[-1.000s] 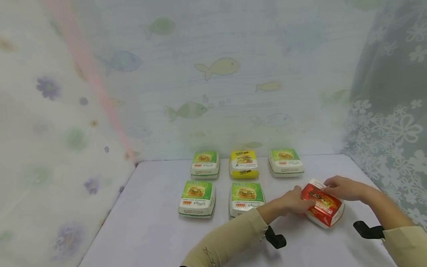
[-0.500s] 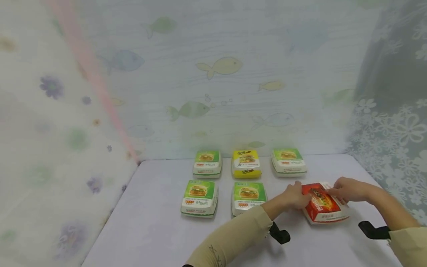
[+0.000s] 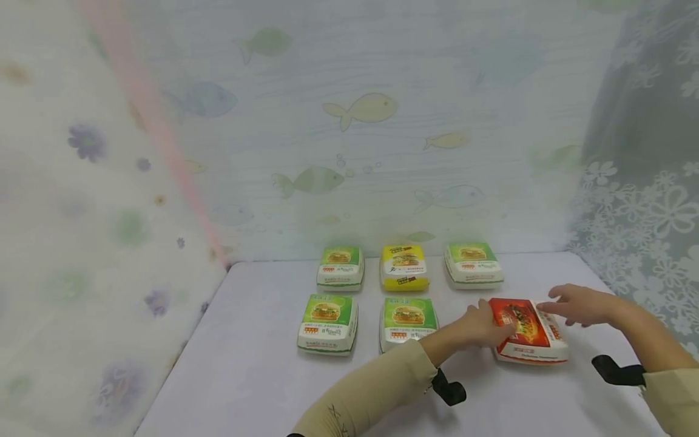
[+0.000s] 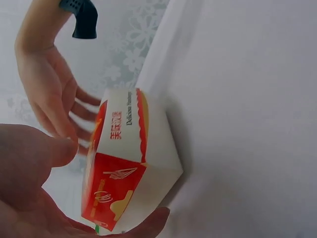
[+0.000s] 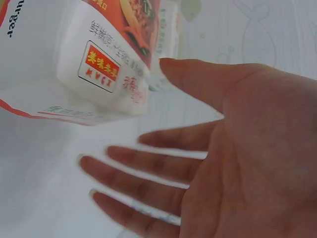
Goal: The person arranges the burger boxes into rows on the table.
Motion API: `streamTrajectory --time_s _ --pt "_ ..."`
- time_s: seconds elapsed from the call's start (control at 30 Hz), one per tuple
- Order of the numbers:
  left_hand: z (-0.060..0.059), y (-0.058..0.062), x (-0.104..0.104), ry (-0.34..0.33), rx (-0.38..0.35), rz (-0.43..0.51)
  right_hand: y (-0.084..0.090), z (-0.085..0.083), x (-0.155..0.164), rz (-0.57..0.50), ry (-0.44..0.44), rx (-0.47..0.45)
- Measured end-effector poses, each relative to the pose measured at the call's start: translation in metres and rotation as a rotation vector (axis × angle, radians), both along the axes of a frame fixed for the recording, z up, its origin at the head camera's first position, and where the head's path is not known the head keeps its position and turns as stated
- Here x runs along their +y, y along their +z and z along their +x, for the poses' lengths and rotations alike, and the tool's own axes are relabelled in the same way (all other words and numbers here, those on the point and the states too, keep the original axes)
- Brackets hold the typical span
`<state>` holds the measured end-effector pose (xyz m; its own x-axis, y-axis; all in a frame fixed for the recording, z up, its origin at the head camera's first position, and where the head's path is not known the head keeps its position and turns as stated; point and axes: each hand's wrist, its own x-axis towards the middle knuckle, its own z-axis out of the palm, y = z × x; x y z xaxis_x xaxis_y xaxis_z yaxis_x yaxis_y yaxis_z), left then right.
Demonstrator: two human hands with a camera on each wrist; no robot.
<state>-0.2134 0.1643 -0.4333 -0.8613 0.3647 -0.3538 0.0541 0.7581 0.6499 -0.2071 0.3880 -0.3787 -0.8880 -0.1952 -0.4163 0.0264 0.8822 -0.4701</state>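
Observation:
A red-and-white hamburger box [image 3: 526,334] sits on the table at the front right of the rows. My left hand [image 3: 483,325] holds its left side, thumb over the red lid and fingers along the side; in the left wrist view that hand [image 4: 29,178] spans the box's near end. At the box's right stands my right hand [image 3: 584,305], thumb near the lid's edge. The right wrist view shows this hand [image 5: 237,139] with fingers spread and lifted off the box [image 5: 104,64].
Behind are two green-and-white boxes [image 3: 340,269] [image 3: 473,266] with a yellow box [image 3: 405,269] between them. Two more green boxes [image 3: 327,325] [image 3: 408,318] form the front row; my left forearm [image 3: 377,388] overlaps one. A fish-print curtain [image 3: 360,152] hangs behind the table [image 3: 246,376].
The red box has turned until its printed side faces the front and lines up more with the rows. My right hand has let go and moved slightly right.

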Motion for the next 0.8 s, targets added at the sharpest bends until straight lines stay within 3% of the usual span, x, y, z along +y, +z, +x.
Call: streamTrajectory --time_s 0.17,0.4,0.67,0.8 --pt "0.004 -0.004 -0.003 -0.017 -0.040 0.050 -0.005 -0.005 -0.002 -0.066 0.060 0.045" --pt "0.009 -0.007 -0.006 -0.002 -0.115 0.114 -0.010 -0.004 0.000 -0.074 0.049 -0.004" --pt "0.001 -0.001 -0.012 0.063 -0.106 0.095 -0.002 0.002 0.000 -0.056 0.032 -0.097" --pt "0.003 -0.001 -0.012 0.068 -0.101 0.087 0.001 0.001 -0.001 -0.019 0.049 -0.073"
